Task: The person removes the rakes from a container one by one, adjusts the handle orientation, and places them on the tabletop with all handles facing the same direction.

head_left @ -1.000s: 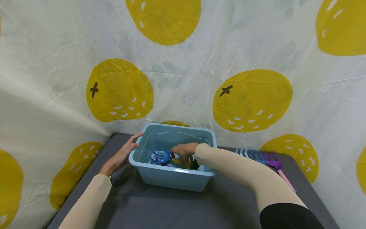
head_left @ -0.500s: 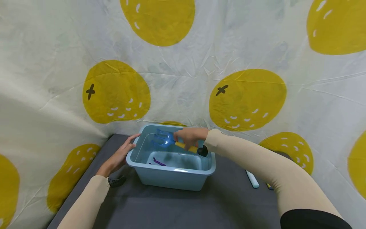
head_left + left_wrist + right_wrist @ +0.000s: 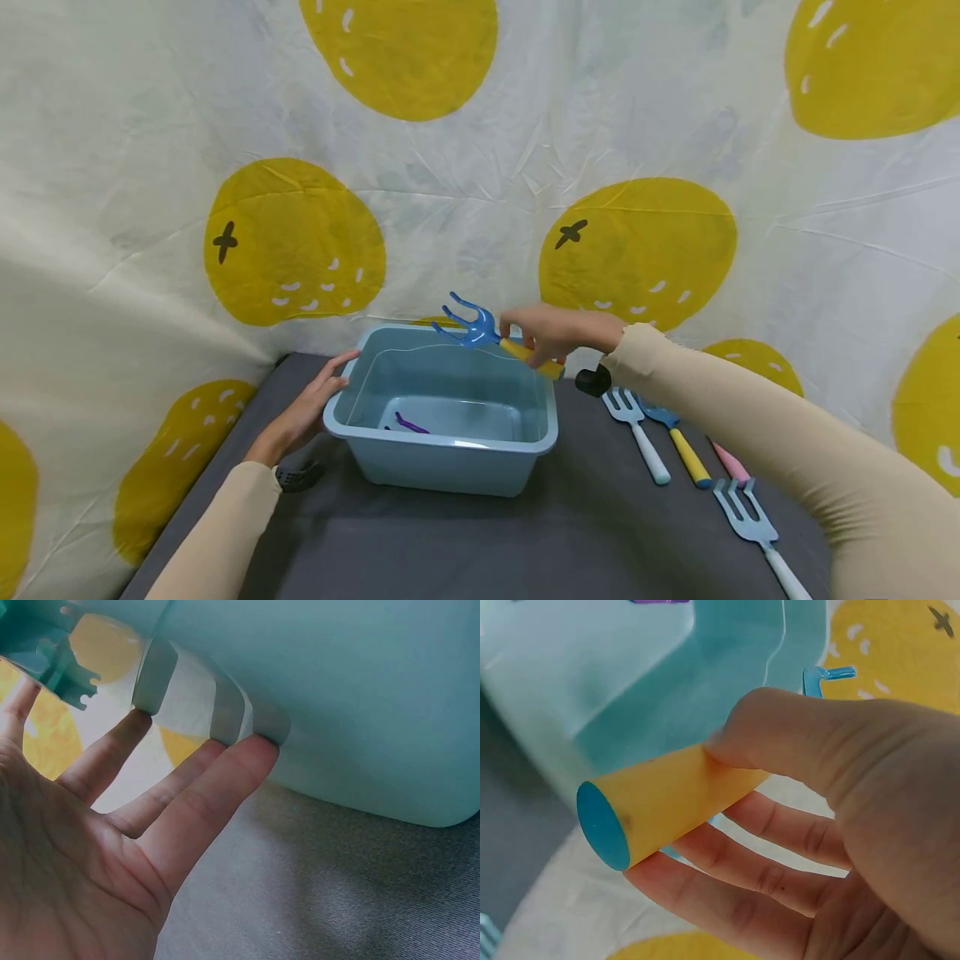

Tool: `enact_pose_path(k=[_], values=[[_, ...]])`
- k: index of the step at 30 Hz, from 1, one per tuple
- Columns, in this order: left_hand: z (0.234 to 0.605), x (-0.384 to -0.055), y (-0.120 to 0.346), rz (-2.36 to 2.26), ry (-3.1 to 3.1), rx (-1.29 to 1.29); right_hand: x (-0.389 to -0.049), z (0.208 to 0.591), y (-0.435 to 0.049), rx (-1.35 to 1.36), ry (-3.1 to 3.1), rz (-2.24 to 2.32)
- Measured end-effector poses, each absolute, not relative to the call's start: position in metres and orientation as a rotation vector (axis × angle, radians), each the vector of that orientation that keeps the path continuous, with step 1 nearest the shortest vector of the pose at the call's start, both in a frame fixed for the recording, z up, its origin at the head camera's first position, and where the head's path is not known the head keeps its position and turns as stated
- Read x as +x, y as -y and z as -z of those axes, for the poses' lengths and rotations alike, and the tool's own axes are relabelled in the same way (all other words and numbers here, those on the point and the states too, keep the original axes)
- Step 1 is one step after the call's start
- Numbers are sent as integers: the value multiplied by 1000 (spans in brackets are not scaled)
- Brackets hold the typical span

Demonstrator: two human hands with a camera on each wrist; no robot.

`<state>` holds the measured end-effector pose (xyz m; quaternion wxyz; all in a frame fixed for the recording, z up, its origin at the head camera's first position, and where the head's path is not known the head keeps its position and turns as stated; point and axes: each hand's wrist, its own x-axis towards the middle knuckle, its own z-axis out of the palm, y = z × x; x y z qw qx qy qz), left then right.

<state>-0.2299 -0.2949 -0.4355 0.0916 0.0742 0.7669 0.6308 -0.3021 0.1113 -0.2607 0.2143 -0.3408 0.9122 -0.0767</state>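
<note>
My right hand (image 3: pixel 553 332) holds a blue garden hand fork (image 3: pixel 477 327) by its yellow handle (image 3: pixel 667 796), between the thumb and the fingers. The fork hangs above the right back part of a light blue plastic bin (image 3: pixel 442 461), its tines pointing left. My left hand (image 3: pixel 306 408) rests at the bin's left side; in the left wrist view its straight fingers (image 3: pixel 217 799) touch the outer wall. Inside the bin, toward the left front, lies a thin purple piece (image 3: pixel 412 423), partly hidden by the front wall.
Right of the bin lie a light blue hand fork (image 3: pixel 647 446), a blue one with a yellow handle (image 3: pixel 690 457), a pink handle (image 3: pixel 729 461) and another light blue fork (image 3: pixel 753 527). A patterned white cloth (image 3: pixel 450 242) hangs behind the grey table surface (image 3: pixel 480 550).
My right hand has lifted the blue garden hand fork up out of the bin and moved it right. My left hand has stayed at the bin's left side.
</note>
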Motion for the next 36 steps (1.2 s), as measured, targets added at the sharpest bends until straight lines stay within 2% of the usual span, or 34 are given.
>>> enact_pose_path(k=[14,24,36], values=[[438,-230,296,-1856,-2279,277,-268,279,-225,-789,-2610,506],[433,-229,297,-1831,-2303,286,-232,330,-301,-667,-2608,767],[433,-230,297,-1827,-2286,283,-184,388,-364,-501,-2544,908]])
